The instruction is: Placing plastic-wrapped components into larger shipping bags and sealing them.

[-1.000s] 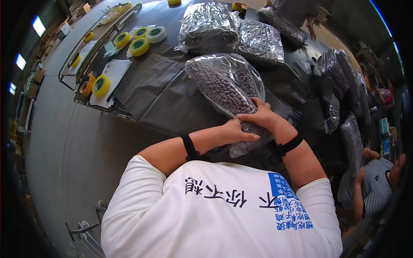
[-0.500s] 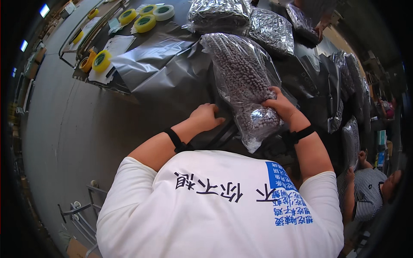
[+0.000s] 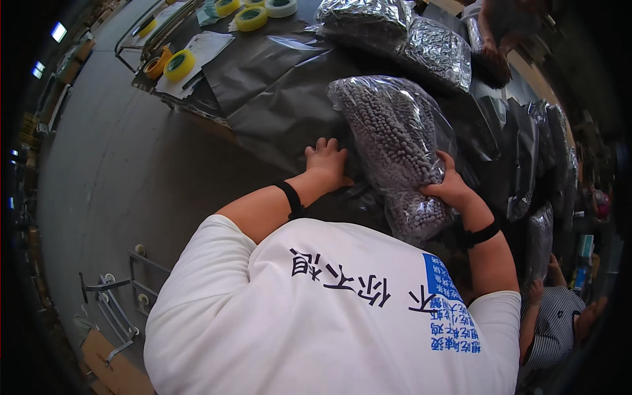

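Head view: a yellow tape roll rests on papers well left of a clear bag of gray nubby fabric. Near the bag's left side, the left hand shows fingers spread and free; whether they touch the dark sheet is hard to tell. Shiny packages lie beyond the slanting bag; right-hand fingers grasp its right edge. Farther right of it, a person in stripes.
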{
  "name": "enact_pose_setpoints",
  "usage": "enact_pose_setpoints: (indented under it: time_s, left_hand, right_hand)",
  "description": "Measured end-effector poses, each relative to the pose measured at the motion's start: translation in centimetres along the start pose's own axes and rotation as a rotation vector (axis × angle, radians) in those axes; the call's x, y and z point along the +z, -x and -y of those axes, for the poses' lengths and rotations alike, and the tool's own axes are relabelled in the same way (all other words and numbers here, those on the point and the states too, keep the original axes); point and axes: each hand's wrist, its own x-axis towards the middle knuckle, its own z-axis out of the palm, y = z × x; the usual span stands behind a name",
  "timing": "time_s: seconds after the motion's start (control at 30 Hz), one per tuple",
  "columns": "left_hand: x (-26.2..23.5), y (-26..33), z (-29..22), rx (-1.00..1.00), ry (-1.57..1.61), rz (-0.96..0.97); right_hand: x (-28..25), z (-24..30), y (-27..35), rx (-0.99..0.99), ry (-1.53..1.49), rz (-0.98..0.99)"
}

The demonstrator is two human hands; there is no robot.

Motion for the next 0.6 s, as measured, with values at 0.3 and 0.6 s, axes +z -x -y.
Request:
enact_pose_setpoints:
  time_s: [0.3,0.6]
  left_hand:
    - [3.0,-0.2,1.8,0.076,0.113,-0.192]
    - [0.1,-3.2,7.2,-0.343,1.284,-0.018]
  right_hand:
    - [-0.7,-5.4,3.4,-0.095,-0.493,-0.012]
    - [1.8,-6.7,8.4,-0.336,-0.277,0.046]
